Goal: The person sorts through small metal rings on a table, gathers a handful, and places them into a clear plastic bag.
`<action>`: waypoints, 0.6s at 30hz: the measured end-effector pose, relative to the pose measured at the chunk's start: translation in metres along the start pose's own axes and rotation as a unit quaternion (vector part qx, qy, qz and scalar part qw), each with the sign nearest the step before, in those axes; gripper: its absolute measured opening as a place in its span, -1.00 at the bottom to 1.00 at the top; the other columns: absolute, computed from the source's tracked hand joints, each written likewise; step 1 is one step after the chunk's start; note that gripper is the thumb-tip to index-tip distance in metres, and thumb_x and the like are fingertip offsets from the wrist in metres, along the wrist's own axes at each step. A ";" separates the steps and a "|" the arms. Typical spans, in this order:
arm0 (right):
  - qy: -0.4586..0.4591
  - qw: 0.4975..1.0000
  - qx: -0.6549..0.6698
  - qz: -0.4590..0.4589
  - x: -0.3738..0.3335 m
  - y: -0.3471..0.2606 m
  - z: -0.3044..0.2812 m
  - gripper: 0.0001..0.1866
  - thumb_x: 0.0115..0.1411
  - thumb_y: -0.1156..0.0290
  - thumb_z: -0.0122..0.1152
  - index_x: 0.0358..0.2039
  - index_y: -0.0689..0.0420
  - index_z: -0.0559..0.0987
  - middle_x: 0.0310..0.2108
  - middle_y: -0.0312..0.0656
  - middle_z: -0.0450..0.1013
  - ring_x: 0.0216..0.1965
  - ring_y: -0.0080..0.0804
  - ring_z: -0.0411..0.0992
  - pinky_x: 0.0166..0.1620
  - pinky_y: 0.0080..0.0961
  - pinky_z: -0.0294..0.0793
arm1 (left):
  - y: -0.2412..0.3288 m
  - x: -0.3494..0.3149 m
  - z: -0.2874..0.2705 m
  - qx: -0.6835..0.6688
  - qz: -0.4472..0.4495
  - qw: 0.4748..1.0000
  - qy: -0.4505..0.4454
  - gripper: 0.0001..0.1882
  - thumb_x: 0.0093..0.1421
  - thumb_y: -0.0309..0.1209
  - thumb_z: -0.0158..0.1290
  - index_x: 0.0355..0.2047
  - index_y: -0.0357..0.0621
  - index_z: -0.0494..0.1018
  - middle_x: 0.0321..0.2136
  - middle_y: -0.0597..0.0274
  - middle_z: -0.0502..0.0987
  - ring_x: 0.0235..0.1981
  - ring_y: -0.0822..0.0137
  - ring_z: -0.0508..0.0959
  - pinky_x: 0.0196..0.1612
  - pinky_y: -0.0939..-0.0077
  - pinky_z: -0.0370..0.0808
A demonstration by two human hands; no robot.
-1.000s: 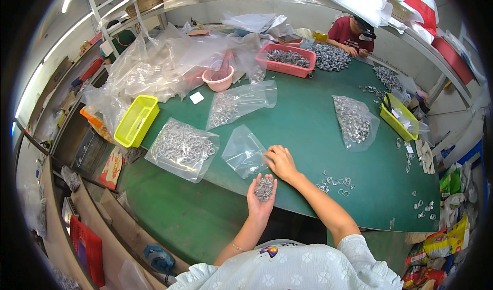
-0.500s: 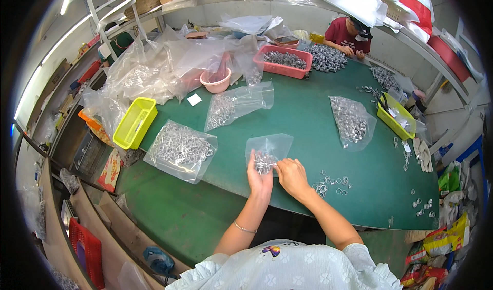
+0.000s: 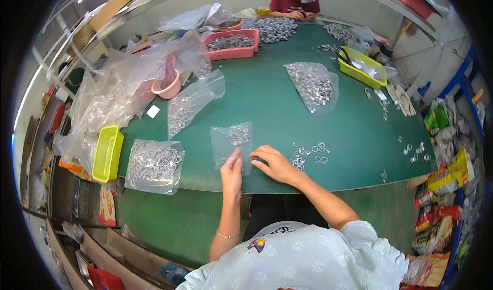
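A small clear plastic bag (image 3: pixel 224 141) lies on the green table in front of me, with a cluster of silvery metal rings (image 3: pixel 240 134) at its far end. My left hand (image 3: pixel 232 171) grips the near edge of this bag between thumb and fingers. Beside the bag's right edge, my right hand (image 3: pixel 275 165) has its fingers loosely bent and apart, holding nothing I can see. A loose group of metal rings (image 3: pixel 299 162) lies just right of it. To the left rests a fuller bag of rings (image 3: pixel 154 165).
Farther back are two more bags of rings (image 3: pixel 181 116) (image 3: pixel 314 87), a pink tub (image 3: pixel 231 53) and a small pink bowl (image 3: pixel 168 86). Yellow-green baskets (image 3: pixel 108 154) (image 3: pixel 377 79) stand at both sides. A person (image 3: pixel 287 5) works at the far edge.
The small bag went from being held up around the rings to lying on the table. My right hand has let go of its edge. The view has turned rightward.
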State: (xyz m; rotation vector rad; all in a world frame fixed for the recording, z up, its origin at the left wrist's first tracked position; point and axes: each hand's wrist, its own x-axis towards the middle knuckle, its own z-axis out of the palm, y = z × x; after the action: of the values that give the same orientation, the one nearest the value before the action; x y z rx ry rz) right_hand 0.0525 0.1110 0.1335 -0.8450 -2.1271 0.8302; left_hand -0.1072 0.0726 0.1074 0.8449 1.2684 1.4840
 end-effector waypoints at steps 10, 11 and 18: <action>0.115 0.947 -0.235 0.185 -0.115 0.056 -0.102 -0.50 0.07 0.18 0.20 0.02 0.07 0.42 0.14 -0.07 0.21 0.25 -0.05 0.04 0.18 -0.17 0.09 | -0.024 -0.104 0.013 -0.206 -0.361 0.877 -0.242 -0.70 0.23 -0.47 -0.07 -0.05 -0.35 0.36 -0.23 0.11 0.50 -0.23 0.37 0.50 -0.19 0.54 0.46; 0.106 0.948 -0.236 0.187 -0.118 0.060 -0.099 -0.49 0.07 0.17 0.20 0.04 0.06 0.42 0.15 -0.06 0.20 0.25 -0.04 0.03 0.19 -0.18 0.09 | -0.036 -0.104 0.020 -0.219 -0.401 0.849 -0.264 -0.68 0.25 -0.41 -0.10 -0.06 -0.37 0.36 -0.16 0.04 0.49 -0.15 0.32 0.50 -0.09 0.47 0.45; 0.081 0.973 -0.168 0.135 -0.110 0.053 -0.074 -0.44 0.05 0.12 0.21 0.01 0.15 0.41 0.16 -0.06 0.19 0.26 -0.08 0.02 0.23 -0.15 0.07 | -0.089 -0.086 0.054 -0.349 -0.509 0.730 -0.295 -0.47 0.24 -0.37 -0.14 0.12 -0.51 0.09 0.14 -0.25 0.16 0.19 0.03 0.20 0.23 0.20 0.16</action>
State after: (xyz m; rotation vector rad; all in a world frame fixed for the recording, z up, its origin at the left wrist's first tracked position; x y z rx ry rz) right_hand 0.1863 0.0809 0.0953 -1.3531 -2.0639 0.5145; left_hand -0.0116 0.0048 0.0395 -0.0029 0.4111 0.5666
